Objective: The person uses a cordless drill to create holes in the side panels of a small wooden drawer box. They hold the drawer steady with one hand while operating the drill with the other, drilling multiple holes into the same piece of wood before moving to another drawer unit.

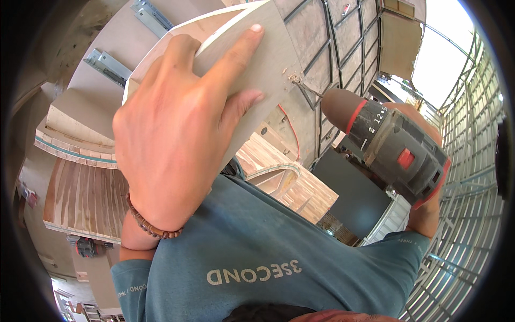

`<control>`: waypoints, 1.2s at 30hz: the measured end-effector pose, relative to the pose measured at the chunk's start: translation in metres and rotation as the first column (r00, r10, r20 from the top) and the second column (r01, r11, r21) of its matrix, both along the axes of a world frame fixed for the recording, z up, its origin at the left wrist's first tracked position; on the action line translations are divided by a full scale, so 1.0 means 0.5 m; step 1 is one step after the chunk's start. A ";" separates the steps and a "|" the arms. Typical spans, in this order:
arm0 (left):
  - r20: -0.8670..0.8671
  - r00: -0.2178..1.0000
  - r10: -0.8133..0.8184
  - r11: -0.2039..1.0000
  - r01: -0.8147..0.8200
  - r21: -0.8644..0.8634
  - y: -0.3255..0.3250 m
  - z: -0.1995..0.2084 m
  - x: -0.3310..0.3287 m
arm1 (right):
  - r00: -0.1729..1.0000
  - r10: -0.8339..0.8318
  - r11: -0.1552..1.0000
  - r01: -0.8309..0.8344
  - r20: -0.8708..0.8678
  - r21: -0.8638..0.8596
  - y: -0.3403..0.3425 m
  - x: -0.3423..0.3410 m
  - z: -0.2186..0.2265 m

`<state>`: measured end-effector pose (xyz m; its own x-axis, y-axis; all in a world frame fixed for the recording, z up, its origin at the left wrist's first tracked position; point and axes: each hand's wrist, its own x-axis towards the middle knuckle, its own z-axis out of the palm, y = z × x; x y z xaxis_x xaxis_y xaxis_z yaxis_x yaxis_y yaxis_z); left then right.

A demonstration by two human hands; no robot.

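Note:
My left hand (166, 118) grips the edge of a pale, flat board (273, 48), part of a box-like wooden piece. Its index finger and thumb lie along the board's face, while the other fingers reach over the top edge. A black, grey and red cordless drill (397, 145) is in my right hand (416, 117), whose fingers are mostly hidden behind the tool. The thin drill bit (309, 90) points at the board near its right edge, its tip at a small heap of wood shavings (294, 78).
Metal drawer slides (110, 64) lie on a pale curved surface at the upper left. Below them is a striped wooden panel (86, 198), with another red and black power tool (88, 247) nearby. Dark metal framing (332, 43) stands beyond the board, and a curved wooden piece (316, 190) sits below it.

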<state>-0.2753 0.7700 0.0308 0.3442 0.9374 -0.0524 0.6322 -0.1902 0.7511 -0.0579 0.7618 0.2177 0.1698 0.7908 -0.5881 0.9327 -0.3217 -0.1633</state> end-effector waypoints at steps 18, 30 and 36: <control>0.026 0.999 -0.034 0.999 0.033 0.032 0.005 -0.001 -0.002 | 0.998 0.052 0.998 -0.053 0.045 0.026 -0.008 -0.005 -0.011; 0.001 1.000 0.001 0.999 -0.001 0.050 0.000 0.002 0.000 | 0.915 0.401 0.914 -0.397 -0.035 0.084 0.013 0.012 -0.034; 0.015 1.000 0.018 0.995 -0.019 0.099 -0.007 -0.008 -0.002 | 0.964 0.250 0.966 -0.255 -0.088 -0.043 0.008 0.011 -0.015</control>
<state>-0.2762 0.7667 0.0267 0.3270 0.9439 0.0459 0.6258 -0.2527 0.7379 -0.0523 0.7657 0.2103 -0.0817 0.7691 -0.6339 0.9689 -0.0876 -0.2313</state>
